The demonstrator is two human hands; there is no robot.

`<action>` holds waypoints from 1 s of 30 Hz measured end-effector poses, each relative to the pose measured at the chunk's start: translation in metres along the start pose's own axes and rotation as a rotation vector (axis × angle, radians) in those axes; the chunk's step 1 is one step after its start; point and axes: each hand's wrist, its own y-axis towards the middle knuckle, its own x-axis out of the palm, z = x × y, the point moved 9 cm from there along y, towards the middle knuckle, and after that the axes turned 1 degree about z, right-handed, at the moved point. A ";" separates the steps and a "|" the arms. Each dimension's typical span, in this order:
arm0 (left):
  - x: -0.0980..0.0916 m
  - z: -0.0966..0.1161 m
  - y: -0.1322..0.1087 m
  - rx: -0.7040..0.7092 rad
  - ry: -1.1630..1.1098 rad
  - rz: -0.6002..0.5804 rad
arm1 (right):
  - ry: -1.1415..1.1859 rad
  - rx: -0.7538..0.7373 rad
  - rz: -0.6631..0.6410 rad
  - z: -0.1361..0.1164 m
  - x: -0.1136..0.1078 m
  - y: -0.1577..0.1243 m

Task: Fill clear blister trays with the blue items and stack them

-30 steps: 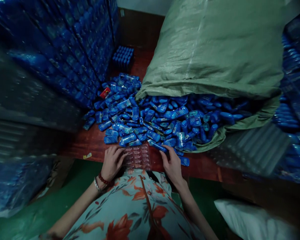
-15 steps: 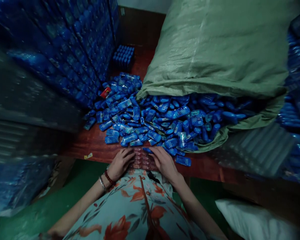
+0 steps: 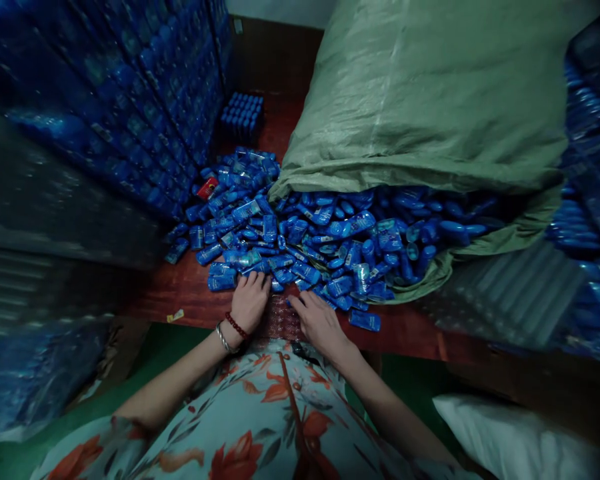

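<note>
A heap of small blue bottles (image 3: 240, 213), many with printed labels, lies loose before me. My left hand (image 3: 251, 303), wearing a red bead bracelet and a silver bangle, reaches to the heap's near edge. Its fingers are spread over the bottles there, and their tips touch them. Close to my body, my right hand (image 3: 321, 325) is curled with its fingers around a small blue bottle, mostly hidden; only a bit of blue shows at the fingertips. Between both hands lies a shiny patterned surface (image 3: 280, 320) at the table edge.
A large green woven sack (image 3: 420, 100) lies open, more bottles spilling from its mouth. Wrapped stacks of blue bottles (image 3: 145, 87) rise at left. An upright block of bottles (image 3: 243, 115) stands behind the heap. A red packet (image 3: 207, 188) lies among the bottles on the reddish table (image 3: 155, 293).
My left hand has moved forward and right, from beside the patterned surface onto the bottles. My right hand stays nearly in place, its fingers shifted slightly. The view has shifted a little.
</note>
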 end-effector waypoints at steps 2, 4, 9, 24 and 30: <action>0.001 0.005 0.008 0.011 0.037 -0.020 | 0.003 0.004 0.008 -0.002 0.003 -0.001; 0.007 0.014 0.016 0.088 0.064 -0.071 | 0.026 0.007 0.023 -0.003 0.007 -0.003; 0.021 0.015 0.025 0.199 0.025 -0.187 | 0.094 0.049 0.105 -0.001 0.014 -0.007; 0.004 -0.016 -0.040 0.019 -0.706 0.199 | 0.209 0.110 0.156 0.007 0.013 -0.009; 0.006 0.009 -0.037 0.171 -0.280 0.049 | 0.117 0.076 0.114 -0.002 0.012 -0.008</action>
